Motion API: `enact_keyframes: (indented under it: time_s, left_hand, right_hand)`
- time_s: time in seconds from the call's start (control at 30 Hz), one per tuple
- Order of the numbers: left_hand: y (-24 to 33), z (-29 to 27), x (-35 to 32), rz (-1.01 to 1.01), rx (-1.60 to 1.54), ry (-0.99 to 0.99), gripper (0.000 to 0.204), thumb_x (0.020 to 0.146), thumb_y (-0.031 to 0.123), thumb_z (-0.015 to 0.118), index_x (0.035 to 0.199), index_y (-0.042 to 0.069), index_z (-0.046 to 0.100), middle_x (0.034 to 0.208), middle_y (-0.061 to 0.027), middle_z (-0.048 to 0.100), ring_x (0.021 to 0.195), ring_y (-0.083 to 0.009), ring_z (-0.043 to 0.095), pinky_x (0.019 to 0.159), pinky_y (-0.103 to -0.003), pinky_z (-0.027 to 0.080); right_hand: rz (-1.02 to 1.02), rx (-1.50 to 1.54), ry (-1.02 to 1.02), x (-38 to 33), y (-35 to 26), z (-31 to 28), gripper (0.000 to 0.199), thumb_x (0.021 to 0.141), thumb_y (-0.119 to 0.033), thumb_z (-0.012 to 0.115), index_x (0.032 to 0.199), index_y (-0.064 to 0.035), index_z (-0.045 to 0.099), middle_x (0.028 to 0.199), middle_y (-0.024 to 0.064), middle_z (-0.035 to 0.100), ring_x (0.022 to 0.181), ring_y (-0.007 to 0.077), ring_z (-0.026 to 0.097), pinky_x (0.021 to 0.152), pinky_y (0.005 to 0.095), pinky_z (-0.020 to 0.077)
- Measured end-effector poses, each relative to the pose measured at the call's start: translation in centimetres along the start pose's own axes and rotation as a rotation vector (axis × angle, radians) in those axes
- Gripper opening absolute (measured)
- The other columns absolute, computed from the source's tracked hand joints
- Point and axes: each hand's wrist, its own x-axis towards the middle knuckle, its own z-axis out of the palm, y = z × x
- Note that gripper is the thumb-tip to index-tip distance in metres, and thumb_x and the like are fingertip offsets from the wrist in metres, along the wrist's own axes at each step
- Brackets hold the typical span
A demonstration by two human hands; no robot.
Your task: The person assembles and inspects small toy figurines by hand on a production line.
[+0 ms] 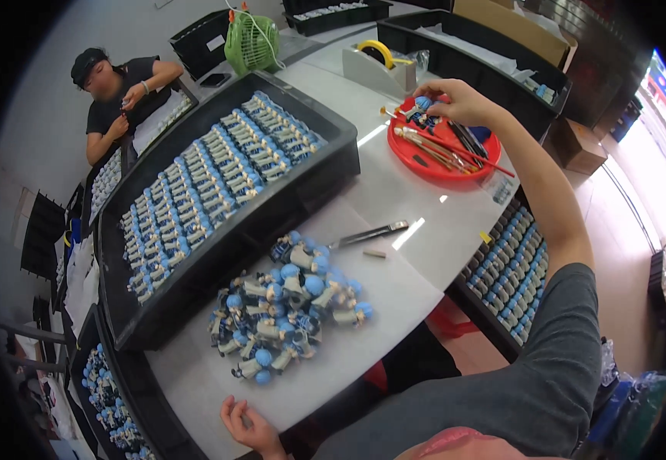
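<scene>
My right hand (462, 104) reaches out to the far right, over a round red basin (455, 178). Its fingers are closed around a small figurine (422, 103) with a light blue cap. Beneath it in the basin lie paintbrushes (434, 146), dark pens or tools and other small pieces. My left hand (250, 429) hangs at the table's near edge, its fingers loosely bent and apart with nothing in them. Just beyond it lies a heap of similar figurines (287, 303), with blue caps and grey bodies, on a white sheet.
A large black tray (340, 149) holding rows of figurines stands left of the basin. A cutter knife (371, 233) lies beside the heap. Another figurine tray (513, 268) sits low at right. A tape dispenser (379, 69) and green fan (251, 42) stand farther back. A co-worker (129, 100) sits far left.
</scene>
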Motion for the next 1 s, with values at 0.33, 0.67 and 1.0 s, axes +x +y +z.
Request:
enact_keyframes:
  time_s: [0.33, 0.67, 1.0]
  left_hand:
    - [0.0, 0.4, 0.1, 0.013, 0.008, 0.052, 0.014, 0.075, -0.008, 0.050, 0.084, -0.003, 0.059, 0.107, -0.0129, 0.056, 0.090, -0.0218, 0.056, 0.076, -0.029, 0.046]
    - [0.5, 0.0, -0.4, 0.034, 0.031, 0.086, 0.013, 0.075, -0.005, 0.051, 0.083, -0.001, 0.060, 0.105, -0.0109, 0.057, 0.083, -0.0198, 0.057, 0.070, -0.028, 0.046]
    - [0.0, 0.1, -0.3, 0.037, 0.022, 0.095, 0.012, 0.075, -0.005, 0.051, 0.082, -0.001, 0.060, 0.103, -0.0109, 0.057, 0.082, -0.0211, 0.057, 0.069, -0.029, 0.046]
  right_hand:
    - [-0.111, -0.027, -0.375, -8.7, -1.9, 5.0, 0.032, 0.073, 0.008, 0.060, 0.103, -0.0032, 0.057, 0.101, 0.0101, 0.055, 0.098, 0.0248, 0.052, 0.087, 0.0344, 0.0428]
    - [-0.168, -0.071, -0.371, -9.2, -2.2, 6.0, 0.036, 0.073, 0.008, 0.060, 0.107, -0.0049, 0.057, 0.107, 0.0102, 0.055, 0.103, 0.0252, 0.050, 0.091, 0.0356, 0.0401]
    - [-0.111, -0.032, -0.340, -9.5, -2.0, 6.4, 0.037, 0.073, 0.007, 0.060, 0.107, -0.0065, 0.058, 0.109, 0.0084, 0.055, 0.109, 0.0252, 0.046, 0.096, 0.0365, 0.0351]
